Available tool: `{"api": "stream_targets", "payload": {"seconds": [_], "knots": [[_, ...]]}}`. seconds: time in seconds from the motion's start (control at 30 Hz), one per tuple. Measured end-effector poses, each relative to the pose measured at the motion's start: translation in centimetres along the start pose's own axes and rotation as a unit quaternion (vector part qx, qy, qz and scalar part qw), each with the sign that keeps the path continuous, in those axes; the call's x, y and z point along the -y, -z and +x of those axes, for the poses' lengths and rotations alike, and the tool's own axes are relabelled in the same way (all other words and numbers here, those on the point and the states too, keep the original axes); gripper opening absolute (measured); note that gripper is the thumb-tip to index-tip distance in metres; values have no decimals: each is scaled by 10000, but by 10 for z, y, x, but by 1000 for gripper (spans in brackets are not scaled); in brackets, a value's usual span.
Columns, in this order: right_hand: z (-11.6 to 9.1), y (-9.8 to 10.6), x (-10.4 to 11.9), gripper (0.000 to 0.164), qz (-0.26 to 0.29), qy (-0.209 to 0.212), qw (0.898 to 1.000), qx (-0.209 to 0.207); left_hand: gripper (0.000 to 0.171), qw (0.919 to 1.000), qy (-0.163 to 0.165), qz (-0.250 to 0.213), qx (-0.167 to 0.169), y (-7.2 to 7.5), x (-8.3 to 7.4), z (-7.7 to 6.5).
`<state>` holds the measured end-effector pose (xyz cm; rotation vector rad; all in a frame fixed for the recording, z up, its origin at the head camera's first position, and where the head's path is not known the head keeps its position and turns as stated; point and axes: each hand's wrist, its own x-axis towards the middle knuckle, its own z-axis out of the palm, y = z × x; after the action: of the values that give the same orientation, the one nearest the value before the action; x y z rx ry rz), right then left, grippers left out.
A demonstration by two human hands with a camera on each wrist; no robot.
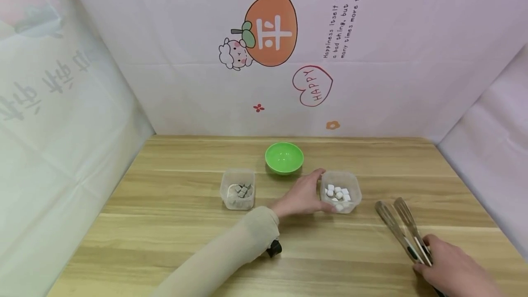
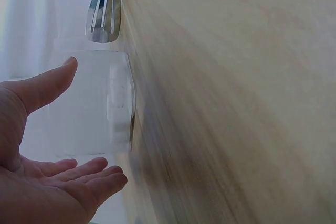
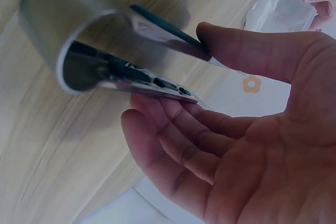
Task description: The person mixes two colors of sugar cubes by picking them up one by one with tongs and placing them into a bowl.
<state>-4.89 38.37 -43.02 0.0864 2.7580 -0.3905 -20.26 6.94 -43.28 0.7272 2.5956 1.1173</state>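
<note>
A white printed back sheet [image 1: 185,35] fills the far side of my head view, flanked by a pale left panel [image 1: 62,150] with faint lettering and a creased right panel [image 1: 495,123]. The desk [image 1: 330,260] spreads between them in light wood grain, its streaks running mostly side to side, its far edge meeting the back sheet. Across its near part I see a cream sleeve [image 1: 222,255], with a small black piece [image 1: 274,248] showing beside the cuff. Slotted metal tongs [image 1: 392,223] point away over the desk's right side; I see the right grip [image 1: 455,265], a bare hand, holding them, thumb on one arm and fingers against the other. On the back sheet I make out an orange persimmon print [image 1: 271,29], turned sideways. The left grip [image 1: 303,194] is spread around the left side of a clear plastic tub [image 1: 350,178] right of centre; how firmly it touches, I cannot tell. A second tub [image 1: 227,180] stands to the left, and a green bowl [image 1: 284,172] sits farther back, between the two. Above them are a red heart print [image 1: 313,85] and, smaller, an orange flower print [image 1: 332,125]. Least of all are the white cubes [image 1: 338,191] in the right-hand tub and grey cubes [image 1: 243,190] in the other
</note>
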Motion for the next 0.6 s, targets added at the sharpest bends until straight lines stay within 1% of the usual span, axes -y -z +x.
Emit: {"api": "stream_targets", "payload": {"seconds": [0.13, 0.23, 0.47, 0.6], "knots": [[1, 0, -1, 70, -25, 6, 10000, -64, 105, 9999, -81, -79, -20, 0, -1, 0], [-2, 2, 0, 67, -24, -10, 10000, -82, 102, 9997, -143, -182, -24, -1, -1, 1], [-7, 4, 4, 56, 22, -206, 9994, 267, 99, 9988, -154, -472, -19, -4, 2, 5], [-7, 3, 2, 55, 27, -218, 9994, 258, 95, 9980, -162, -604, 3, -5, 3, 6]]}}
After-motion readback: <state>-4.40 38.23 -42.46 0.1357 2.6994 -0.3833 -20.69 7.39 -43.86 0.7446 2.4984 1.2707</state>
